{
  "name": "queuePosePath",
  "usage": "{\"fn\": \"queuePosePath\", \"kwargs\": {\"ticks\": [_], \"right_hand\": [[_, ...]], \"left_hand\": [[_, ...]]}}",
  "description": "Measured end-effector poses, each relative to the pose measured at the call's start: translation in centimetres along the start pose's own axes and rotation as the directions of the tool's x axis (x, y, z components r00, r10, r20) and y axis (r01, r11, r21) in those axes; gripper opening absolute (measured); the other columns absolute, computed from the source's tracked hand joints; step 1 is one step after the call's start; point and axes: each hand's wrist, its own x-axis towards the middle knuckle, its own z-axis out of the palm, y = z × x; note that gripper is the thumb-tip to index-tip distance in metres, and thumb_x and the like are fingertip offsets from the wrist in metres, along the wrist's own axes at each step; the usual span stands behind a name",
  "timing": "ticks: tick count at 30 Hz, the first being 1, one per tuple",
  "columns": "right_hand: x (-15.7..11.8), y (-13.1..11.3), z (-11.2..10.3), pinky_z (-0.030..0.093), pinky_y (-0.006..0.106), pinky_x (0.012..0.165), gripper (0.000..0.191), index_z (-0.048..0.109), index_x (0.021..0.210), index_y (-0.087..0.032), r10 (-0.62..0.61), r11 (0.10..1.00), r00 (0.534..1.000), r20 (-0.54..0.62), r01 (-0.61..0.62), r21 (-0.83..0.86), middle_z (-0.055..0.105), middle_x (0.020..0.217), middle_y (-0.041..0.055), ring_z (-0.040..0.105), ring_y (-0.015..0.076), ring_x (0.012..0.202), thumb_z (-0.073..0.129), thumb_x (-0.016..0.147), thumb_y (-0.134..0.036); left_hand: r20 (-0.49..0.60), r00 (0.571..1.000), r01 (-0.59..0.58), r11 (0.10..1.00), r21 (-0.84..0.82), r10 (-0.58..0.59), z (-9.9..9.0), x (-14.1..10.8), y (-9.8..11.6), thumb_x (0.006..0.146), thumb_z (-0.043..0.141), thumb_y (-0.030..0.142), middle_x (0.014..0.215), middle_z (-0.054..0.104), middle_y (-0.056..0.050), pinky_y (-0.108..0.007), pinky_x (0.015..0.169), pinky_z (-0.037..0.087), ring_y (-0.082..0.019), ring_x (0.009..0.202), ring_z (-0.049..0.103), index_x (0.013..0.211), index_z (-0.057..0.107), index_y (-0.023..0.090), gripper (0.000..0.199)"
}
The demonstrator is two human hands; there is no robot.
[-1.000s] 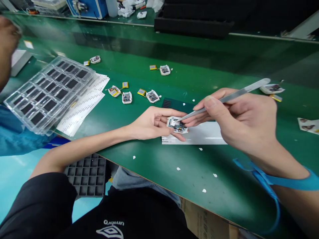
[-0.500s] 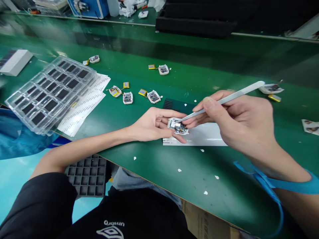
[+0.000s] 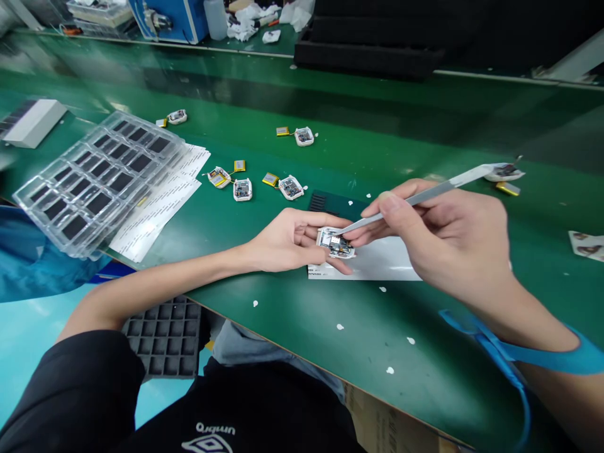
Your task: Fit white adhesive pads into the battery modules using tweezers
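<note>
Between its thumb and fingers, my left hand [image 3: 292,242] holds a small white device casing [image 3: 336,244] with a circuit board inside, facing up. Pinched in my right hand [image 3: 443,233] is a pair of metal tweezers [image 3: 425,195], its tip down at the board inside the casing. Beneath the hands lies a white backing sheet [image 3: 377,261], with a dark green board [image 3: 337,202] just behind it. Similar open casings [image 3: 291,187] wired to yellow-silver batteries [image 3: 270,180] are spread over the bench. The fine contact at the tweezer tip is too small to make out.
A clear plastic tray [image 3: 101,176] of dark squares sits on printed white sheets [image 3: 155,217] at left. Small white sticker bits [image 3: 340,327] dot the green bench [image 3: 283,302]. A blue strap [image 3: 542,355] circles my right wrist. A black gridded tray [image 3: 165,336] is below the bench edge.
My right hand and the tweezers have shifted slightly left and down, and the tweezers lie at a lower slant. My left hand still holds the casing in nearly the same spot.
</note>
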Motion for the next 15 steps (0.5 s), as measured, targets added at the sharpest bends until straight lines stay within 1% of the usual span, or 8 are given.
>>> {"fn": "queuePosePath", "kwargs": {"ticks": [3,5,8,9,12,13,14,15], "right_hand": [[-0.2,-0.1,0.4,0.069,0.052,0.077,0.039,0.074,0.081,-0.033,-0.029,0.999,0.999,-0.043,0.027,-0.047,0.078,0.081,0.0067,0.08,0.0323,0.08,0.068,0.101,-0.065],[-0.4,-0.2,0.7,0.069,0.05,0.073,0.042,0.075,0.079,-0.033,-0.077,0.992,0.995,-0.067,0.07,-0.101,0.079,0.082,0.0068,0.078,0.0308,0.076,0.069,0.1,-0.069],[-0.5,-0.2,0.5,0.067,0.047,0.068,0.044,0.075,0.076,-0.033,-0.185,0.972,0.978,-0.093,0.169,-0.162,0.078,0.083,0.0061,0.076,0.0271,0.07,0.066,0.103,-0.066],[-0.4,-0.1,0.3,0.066,0.047,0.068,0.043,0.076,0.076,-0.034,-0.223,0.966,0.967,-0.125,0.201,-0.165,0.078,0.082,0.0058,0.075,0.0263,0.069,0.065,0.105,-0.064],[0.3,0.8,-0.9,0.064,0.046,0.07,0.04,0.077,0.078,-0.032,-0.307,0.944,0.92,-0.243,0.262,-0.201,0.079,0.084,0.0066,0.076,0.0268,0.072,0.065,0.108,-0.056],[0.7,1.3,-1.5,0.065,0.047,0.071,0.04,0.077,0.077,-0.031,-0.323,0.934,0.917,-0.236,0.267,-0.239,0.08,0.086,0.0072,0.077,0.0277,0.074,0.066,0.107,-0.055],[1.2,1.9,-1.9,0.065,0.047,0.072,0.041,0.077,0.075,-0.03,-0.331,0.918,0.927,-0.179,0.271,-0.29,0.082,0.089,0.0076,0.078,0.0288,0.077,0.066,0.107,-0.055],[1.7,2.6,-2.4,0.065,0.047,0.07,0.045,0.077,0.072,-0.03,-0.343,0.893,0.935,-0.094,0.293,-0.342,0.083,0.09,0.007,0.078,0.0293,0.076,0.065,0.106,-0.056]], "left_hand": [[-0.019,1.0,0.015,1.0,-0.022,-0.015,0.1,0.1,0.2,0.095,0.071,0.013,0.12,0.084,-0.013,-0.041,0.099,0.07,-0.025,0.093,0.087,0.136,0.072,0.011,0.042],[-0.03,0.999,0.034,0.999,-0.004,-0.034,0.1,0.1,0.2,0.096,0.066,0.013,0.118,0.084,-0.012,-0.041,0.097,0.07,-0.025,0.089,0.087,0.133,0.074,0.012,0.038],[-0.013,0.999,0.039,0.999,0.029,-0.039,0.0,0.2,0.1,0.097,0.063,0.013,0.115,0.083,-0.011,-0.038,0.092,0.071,-0.023,0.084,0.086,0.131,0.074,0.01,0.036],[-0.007,1.0,0.026,0.999,0.043,-0.025,-0.1,0.2,0.1,0.097,0.062,0.014,0.114,0.083,-0.012,-0.037,0.091,0.07,-0.022,0.083,0.086,0.131,0.073,0.009,0.036],[-0.049,0.994,-0.091,0.985,0.146,0.099,-0.9,0.6,-0.1,0.102,0.063,0.025,0.115,0.081,-0.013,-0.034,0.089,0.068,-0.02,0.084,0.085,0.136,0.069,0.009,0.038],[-0.081,0.985,-0.137,0.971,0.194,0.155,-1.3,0.8,-0.2,0.103,0.064,0.031,0.118,0.081,-0.013,-0.033,0.09,0.067,-0.019,0.086,0.084,0.137,0.068,0.011,0.039],[-0.115,0.972,-0.173,0.954,0.244,0.206,-1.7,1.0,-0.2,0.105,0.064,0.037,0.121,0.08,-0.013,-0.033,0.09,0.066,-0.019,0.089,0.083,0.136,0.067,0.013,0.04],[-0.147,0.958,-0.197,0.935,0.294,0.248,-2.1,1.2,-0.3,0.107,0.063,0.043,0.123,0.079,-0.013,-0.032,0.092,0.065,-0.019,0.094,0.082,0.135,0.067,0.014,0.04]]}}
